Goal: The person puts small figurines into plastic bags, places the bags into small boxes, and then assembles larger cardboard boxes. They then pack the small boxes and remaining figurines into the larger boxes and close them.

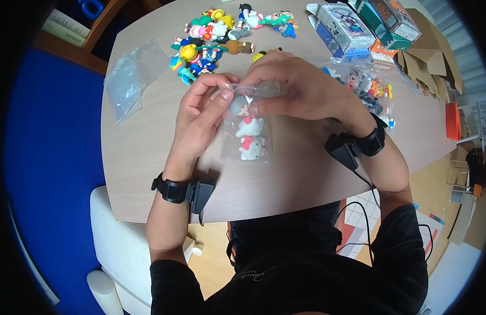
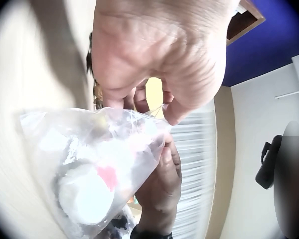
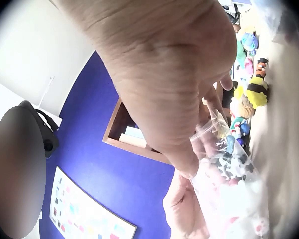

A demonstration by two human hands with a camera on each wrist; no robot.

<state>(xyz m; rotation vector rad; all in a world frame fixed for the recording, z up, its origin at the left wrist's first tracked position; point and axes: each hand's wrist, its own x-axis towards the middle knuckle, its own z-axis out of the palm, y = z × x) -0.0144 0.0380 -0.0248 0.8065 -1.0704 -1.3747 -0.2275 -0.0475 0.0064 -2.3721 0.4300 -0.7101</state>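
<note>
A clear plastic bag [image 1: 230, 149] hangs upright between both hands over the near part of the table. Inside it are several small white figurines [image 1: 252, 149] with pink and red parts and a pale blue-grey one on top. My left hand [image 1: 197, 118] pinches the bag's upper left corner between thumb and fingers. At the upper right, my right hand [image 1: 311, 89] pinches the bag's mouth, its thumb against the front. In the left wrist view the bag [image 2: 45, 132] spreads out below the left fingertips. The right wrist view shows the right thumb at the bag's edge [image 3: 202, 174].
Colourful toy figures [image 1: 203, 47] lie piled at the back of the table [image 1: 143, 173]. An unfilled-looking plastic bag [image 1: 130, 84] lies on the left. To the right are bagged figures [image 1: 376, 86], printed boxes [image 1: 342, 31] and brown cardboard [image 1: 429, 58].
</note>
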